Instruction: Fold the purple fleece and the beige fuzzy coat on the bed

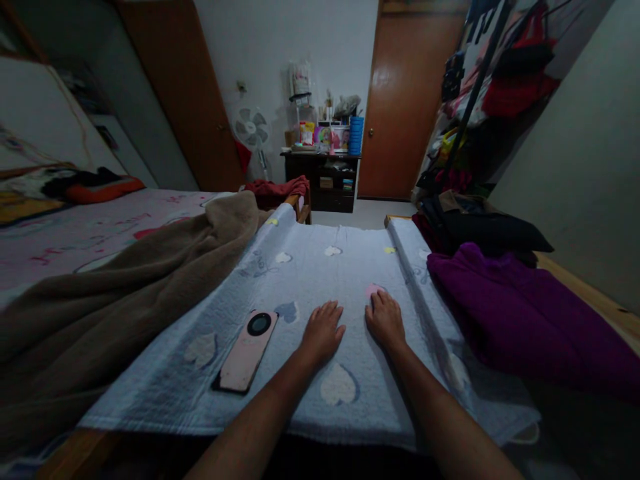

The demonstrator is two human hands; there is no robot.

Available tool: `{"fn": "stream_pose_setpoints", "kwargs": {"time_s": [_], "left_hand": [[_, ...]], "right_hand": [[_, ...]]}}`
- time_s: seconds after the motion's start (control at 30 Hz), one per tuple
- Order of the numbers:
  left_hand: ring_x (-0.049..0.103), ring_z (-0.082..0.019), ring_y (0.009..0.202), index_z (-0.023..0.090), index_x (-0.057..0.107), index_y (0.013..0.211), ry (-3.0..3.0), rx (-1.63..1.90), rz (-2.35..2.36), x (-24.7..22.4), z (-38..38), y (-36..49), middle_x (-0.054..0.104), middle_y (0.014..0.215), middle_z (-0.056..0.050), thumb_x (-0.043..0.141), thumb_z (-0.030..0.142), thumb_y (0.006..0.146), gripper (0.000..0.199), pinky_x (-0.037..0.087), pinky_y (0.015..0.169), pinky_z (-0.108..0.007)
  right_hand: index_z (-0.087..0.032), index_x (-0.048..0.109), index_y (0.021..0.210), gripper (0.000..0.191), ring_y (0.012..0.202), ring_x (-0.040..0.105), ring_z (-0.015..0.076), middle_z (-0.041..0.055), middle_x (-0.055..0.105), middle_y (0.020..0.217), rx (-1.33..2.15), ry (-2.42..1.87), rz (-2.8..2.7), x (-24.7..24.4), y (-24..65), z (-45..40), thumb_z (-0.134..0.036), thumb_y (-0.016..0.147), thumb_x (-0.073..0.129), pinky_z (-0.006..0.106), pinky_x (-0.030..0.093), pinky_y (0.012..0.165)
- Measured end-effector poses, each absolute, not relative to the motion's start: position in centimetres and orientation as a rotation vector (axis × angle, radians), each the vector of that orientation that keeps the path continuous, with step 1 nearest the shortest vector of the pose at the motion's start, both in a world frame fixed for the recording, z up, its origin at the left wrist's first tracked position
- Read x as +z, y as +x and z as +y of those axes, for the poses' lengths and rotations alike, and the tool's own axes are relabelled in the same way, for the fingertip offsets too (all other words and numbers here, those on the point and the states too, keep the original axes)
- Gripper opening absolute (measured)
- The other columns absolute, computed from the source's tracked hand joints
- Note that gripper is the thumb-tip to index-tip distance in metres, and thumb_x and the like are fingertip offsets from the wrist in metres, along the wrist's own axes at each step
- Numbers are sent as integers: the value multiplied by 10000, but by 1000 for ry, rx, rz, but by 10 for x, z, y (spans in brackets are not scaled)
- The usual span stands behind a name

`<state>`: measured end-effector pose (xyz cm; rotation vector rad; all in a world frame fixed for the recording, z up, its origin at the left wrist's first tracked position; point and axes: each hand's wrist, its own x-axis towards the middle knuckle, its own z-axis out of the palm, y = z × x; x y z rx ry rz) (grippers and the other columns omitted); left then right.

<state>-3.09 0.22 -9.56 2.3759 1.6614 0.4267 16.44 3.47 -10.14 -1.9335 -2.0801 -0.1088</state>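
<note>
A pale blue cloth point(345, 273) with heart prints lies spread in front of me, its left and right sides raised in long folds. My left hand point(324, 327) rests palm down on its middle, fingers stretched out and holding nothing. To the right, my right hand point(385, 317) also lies on the cloth, its fingers loosely spread and slightly bent beside a pink heart print. Left of my left hand, a pink smartphone point(245, 357) with a round black camera ring lies back side up on the cloth.
A brown blanket point(150, 280) covers the edge of the bed at left. Folded purple clothing point(525, 313) and dark garments point(490, 220) lie at right. Farther off stand a fan point(251, 128), a dark cabinet point(320, 190) and a wooden door point(407, 100).
</note>
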Motion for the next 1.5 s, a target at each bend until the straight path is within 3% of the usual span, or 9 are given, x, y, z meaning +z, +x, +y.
{"fn": "stream_pose_setpoints", "kwargs": {"time_s": [0.13, 0.27, 0.4, 0.57, 0.73, 0.93, 1.3, 1.5], "left_hand": [[521, -218, 1260, 205, 588, 1243, 2317, 428, 1709, -63, 9, -64, 599, 1335, -89, 517, 288, 895, 365, 331, 1117, -406], [412, -249, 1346, 202, 601, 1221, 2376, 654, 2100, -15, 22, -121, 550, 1385, -94, 482, 274, 898, 351, 253, 1142, -475], [320, -313, 1384, 201, 590, 1236, 2243, 662, 2625, 19, 24, -175, 485, 1436, -116, 449, 228, 888, 377, 193, 1115, -585], [365, -379, 1317, 136, 511, 1321, 2077, 528, 2950, 29, 16, -206, 473, 1400, -188, 454, 223, 868, 465, 286, 1051, -546], [564, -340, 1057, 100, 441, 1362, 1990, 365, 2945, 32, 19, -218, 571, 1242, -199, 460, 201, 853, 519, 439, 840, -425], [616, -302, 938, 132, 640, 1108, 1924, 301, 2902, 39, 32, -237, 680, 1015, -148, 420, 181, 873, 325, 451, 748, -368], [562, -282, 1005, 143, 637, 1114, 2045, 932, 2839, 76, 45, -207, 665, 1086, -126, 356, 146, 906, 350, 421, 879, -381], [547, -285, 1005, 155, 679, 1009, 2261, 952, 2661, 85, 67, -151, 671, 985, -126, 359, 136, 914, 334, 422, 851, -379]], "right_hand": [[-140, 532, 1264, 370, 1303, 402, 257, 158, 492, 1399, -124, -1930, -2085, -101, 164, 35, -282, 941, 420, 379, 254, 1078], [-140, 538, 1256, 364, 1284, 418, 254, 156, 502, 1386, -121, -1930, -2088, -101, 165, 35, -270, 938, 417, 373, 265, 1066], [-141, 545, 1240, 353, 1272, 426, 252, 154, 503, 1383, -118, -1924, -2091, -101, 165, 35, -271, 942, 407, 370, 271, 1058], [-132, 537, 1249, 364, 1268, 428, 250, 155, 508, 1372, -137, -1914, -2094, -103, 166, 36, -273, 939, 409, 367, 278, 1055], [-142, 533, 1256, 368, 1281, 421, 250, 152, 502, 1384, -161, -1919, -2093, -105, 166, 37, -277, 936, 412, 368, 277, 1059], [-130, 535, 1264, 381, 1299, 415, 248, 157, 495, 1398, -147, -1939, -2103, -107, 167, 38, -282, 936, 414, 366, 272, 1067], [-127, 565, 1214, 343, 1270, 444, 241, 154, 534, 1353, -202, -1885, -2101, -105, 167, 37, -258, 934, 417, 348, 278, 1059], [-124, 557, 1228, 354, 1269, 444, 255, 168, 525, 1361, -185, -1874, -2104, -111, 170, 41, -267, 924, 443, 370, 289, 1047]]}}
